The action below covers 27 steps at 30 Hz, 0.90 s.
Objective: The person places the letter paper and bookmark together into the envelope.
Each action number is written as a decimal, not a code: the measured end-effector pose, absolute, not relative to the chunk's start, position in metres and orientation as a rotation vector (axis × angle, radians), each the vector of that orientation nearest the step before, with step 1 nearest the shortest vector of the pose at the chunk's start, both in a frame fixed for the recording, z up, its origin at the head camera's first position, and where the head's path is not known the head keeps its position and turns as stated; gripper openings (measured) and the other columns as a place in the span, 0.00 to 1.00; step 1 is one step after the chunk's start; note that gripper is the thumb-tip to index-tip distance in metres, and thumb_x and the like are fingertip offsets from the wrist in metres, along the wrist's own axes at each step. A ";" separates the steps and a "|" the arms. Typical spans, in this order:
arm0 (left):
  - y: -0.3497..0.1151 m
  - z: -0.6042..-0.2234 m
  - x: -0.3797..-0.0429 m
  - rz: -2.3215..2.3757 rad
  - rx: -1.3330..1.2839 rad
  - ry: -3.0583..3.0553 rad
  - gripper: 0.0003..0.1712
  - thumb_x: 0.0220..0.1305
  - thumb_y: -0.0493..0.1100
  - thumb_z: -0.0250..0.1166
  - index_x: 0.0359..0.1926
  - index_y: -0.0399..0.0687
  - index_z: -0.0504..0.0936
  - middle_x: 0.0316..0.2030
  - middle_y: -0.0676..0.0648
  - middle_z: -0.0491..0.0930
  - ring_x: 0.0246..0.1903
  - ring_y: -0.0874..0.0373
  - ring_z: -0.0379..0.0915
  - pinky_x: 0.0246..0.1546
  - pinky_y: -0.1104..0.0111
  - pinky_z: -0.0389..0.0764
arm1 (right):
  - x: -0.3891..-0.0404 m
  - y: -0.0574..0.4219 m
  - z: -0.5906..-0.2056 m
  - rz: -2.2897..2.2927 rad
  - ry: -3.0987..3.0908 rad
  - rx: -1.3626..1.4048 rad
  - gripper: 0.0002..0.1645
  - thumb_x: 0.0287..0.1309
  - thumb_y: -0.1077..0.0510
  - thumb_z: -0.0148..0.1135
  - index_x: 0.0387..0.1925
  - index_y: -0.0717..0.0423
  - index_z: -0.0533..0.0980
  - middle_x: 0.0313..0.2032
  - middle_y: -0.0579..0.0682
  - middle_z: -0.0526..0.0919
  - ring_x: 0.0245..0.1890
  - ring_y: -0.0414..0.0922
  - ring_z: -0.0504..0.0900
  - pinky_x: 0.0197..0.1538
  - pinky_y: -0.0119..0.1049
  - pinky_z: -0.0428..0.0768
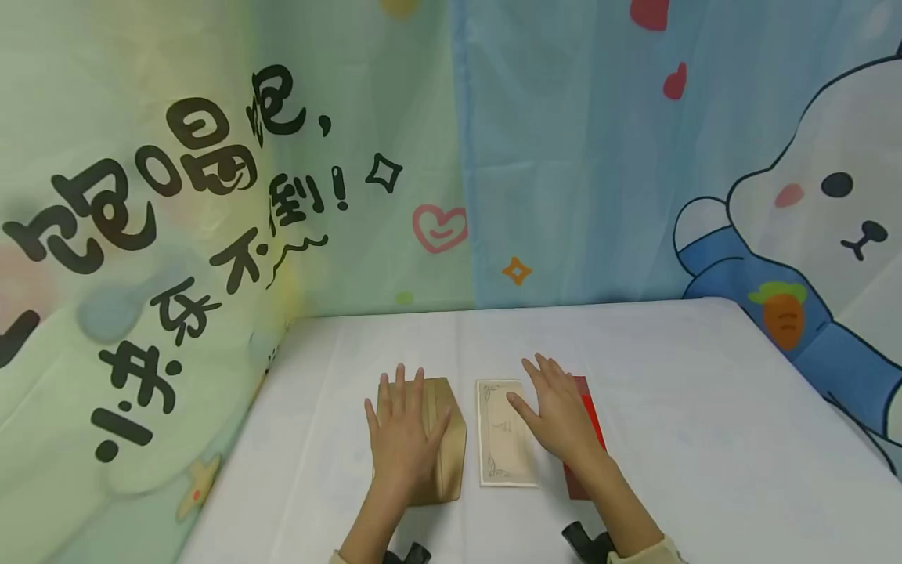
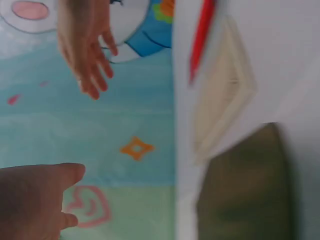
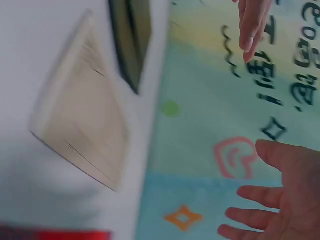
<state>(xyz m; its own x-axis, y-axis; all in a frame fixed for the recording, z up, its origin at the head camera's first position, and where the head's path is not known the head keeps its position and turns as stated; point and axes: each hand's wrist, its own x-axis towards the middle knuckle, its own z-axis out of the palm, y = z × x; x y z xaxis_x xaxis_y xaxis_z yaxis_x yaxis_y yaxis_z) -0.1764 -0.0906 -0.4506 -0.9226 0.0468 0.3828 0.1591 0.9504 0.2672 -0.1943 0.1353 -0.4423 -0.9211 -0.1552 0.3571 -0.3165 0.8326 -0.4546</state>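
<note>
Nearest me, the person's left hand (image 1: 403, 450) and right hand (image 1: 564, 415) hang above the white tabletop (image 1: 705, 376), fingers extended, neither gripping anything. Below the left lies the gold-brown envelope (image 1: 451, 462), sticking out to its right; the cream card with ornamented corners (image 1: 500, 442) sits between the hands, nearer the right, which overhangs its far corner and the red packet (image 1: 578, 487). All three long sides run away from the person, toward the printed curtain (image 1: 557, 157).
</note>
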 end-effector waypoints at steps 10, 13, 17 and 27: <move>-0.094 -0.506 -0.178 -0.401 -0.179 -2.785 0.39 0.63 0.61 0.52 0.68 0.45 0.59 0.68 0.38 0.52 0.67 0.37 0.40 0.57 0.37 0.48 | -0.201 0.108 -0.501 0.822 -2.685 0.409 0.31 0.52 0.56 0.63 0.56 0.68 0.70 0.59 0.65 0.67 0.60 0.61 0.64 0.59 0.55 0.61; -0.096 -0.519 -0.178 -0.405 -0.217 -2.805 0.39 0.62 0.61 0.53 0.69 0.45 0.58 0.68 0.38 0.51 0.67 0.37 0.41 0.56 0.36 0.47 | -0.199 0.104 -0.515 0.813 -2.731 0.429 0.33 0.53 0.53 0.62 0.58 0.67 0.69 0.62 0.66 0.63 0.62 0.62 0.59 0.60 0.58 0.56; -0.099 -0.531 -0.179 -0.422 -0.271 -2.837 0.39 0.62 0.61 0.53 0.68 0.47 0.59 0.68 0.38 0.51 0.66 0.37 0.41 0.56 0.35 0.46 | -0.196 0.103 -0.525 0.758 -2.772 0.483 0.36 0.55 0.49 0.60 0.60 0.65 0.67 0.64 0.66 0.60 0.65 0.63 0.54 0.60 0.63 0.51; -0.103 -0.543 -0.178 -0.384 -0.351 -2.982 0.38 0.63 0.65 0.46 0.70 0.55 0.57 0.69 0.41 0.50 0.67 0.39 0.39 0.58 0.37 0.40 | -0.191 0.110 -0.537 0.590 -2.911 0.561 0.39 0.57 0.43 0.56 0.65 0.60 0.63 0.66 0.64 0.57 0.67 0.62 0.50 0.60 0.64 0.47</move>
<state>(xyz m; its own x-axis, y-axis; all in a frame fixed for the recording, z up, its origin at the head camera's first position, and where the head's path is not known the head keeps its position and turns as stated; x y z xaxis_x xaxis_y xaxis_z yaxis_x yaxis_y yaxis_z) -0.1775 -0.1028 -0.5433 -0.9666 0.2130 0.1423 0.2421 0.9411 0.2361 -0.1910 0.1096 -0.5365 -0.9242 -0.3333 0.1865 -0.3796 0.8554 -0.3523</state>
